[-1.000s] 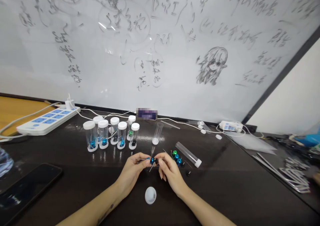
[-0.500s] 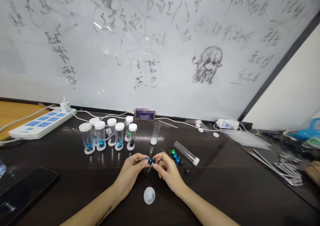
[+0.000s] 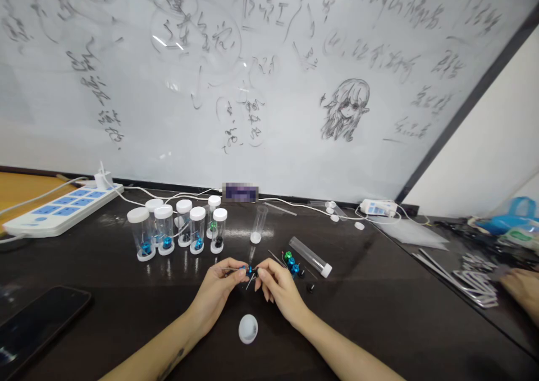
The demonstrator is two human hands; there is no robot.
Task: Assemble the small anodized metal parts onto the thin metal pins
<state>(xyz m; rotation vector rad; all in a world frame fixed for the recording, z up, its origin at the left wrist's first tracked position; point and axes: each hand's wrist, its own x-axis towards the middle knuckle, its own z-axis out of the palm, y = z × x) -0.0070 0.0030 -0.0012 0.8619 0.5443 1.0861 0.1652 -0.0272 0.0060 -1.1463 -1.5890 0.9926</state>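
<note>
My left hand [image 3: 217,294] is closed in a pinch on a small shiny blue part [image 3: 248,270], from which a thin metal rod [image 3: 229,268] runs back over the fingers. Facing it, my right hand [image 3: 281,291] has thumb and fingertips pressed together at the dark end of that part. Whatever sits between those fingertips is too small to make out. Thin rods [image 3: 250,281] slant down below the fingertips. Nearer to me lies a round white cap [image 3: 248,329]. To the right of my right hand are small green [image 3: 288,255] and blue parts [image 3: 291,262], with black pieces [image 3: 310,287] beside them.
Several capped clear tubes [image 3: 197,229] with small parts inside stand at left. One clear tube [image 3: 260,219] stands ahead; another [image 3: 309,255] lies at right. A power strip [image 3: 63,209], a phone [image 3: 42,330], metal rods [image 3: 457,280] and another person's hand [image 3: 520,291] are farther out.
The view has turned slightly right. My right hand's fingers have shifted a little at the part's dark end, and less of that end shows. My left hand keeps its pinch.
</note>
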